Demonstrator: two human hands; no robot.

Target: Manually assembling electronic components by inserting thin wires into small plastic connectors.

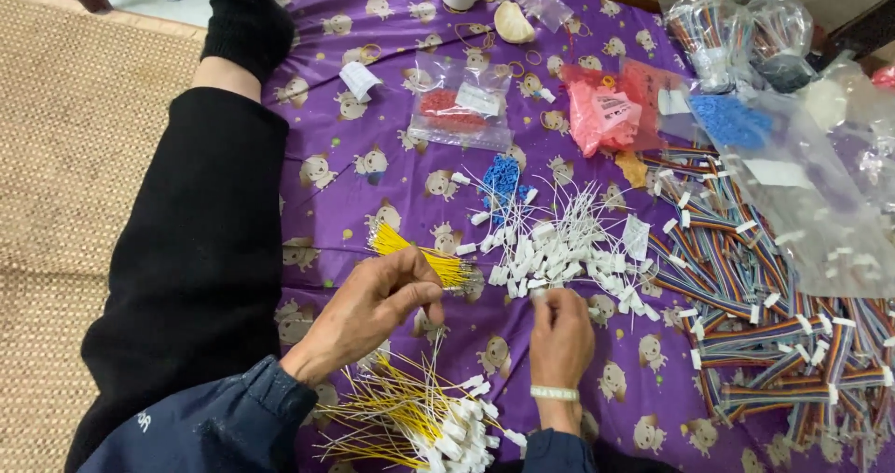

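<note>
Yellow wires (424, 259) in pinched left fingers (410, 282)

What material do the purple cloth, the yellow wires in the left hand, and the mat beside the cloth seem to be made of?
Purple cloth: probably thin printed fabric; matte, with soft creases and a repeated cartoon pattern.
Yellow wires held by the left hand: likely plastic-insulated wire; smooth, slightly glossy strands.
Mat: seemingly woven straw or reed; tan, with a coarse regular weave.

Head camera, single view: worn on the person's head, facing steeply down and forward, close above a purple printed cloth (373, 212) spread on a woven mat (75, 156). Both forearms enter from the bottom edge. No second view.
</note>
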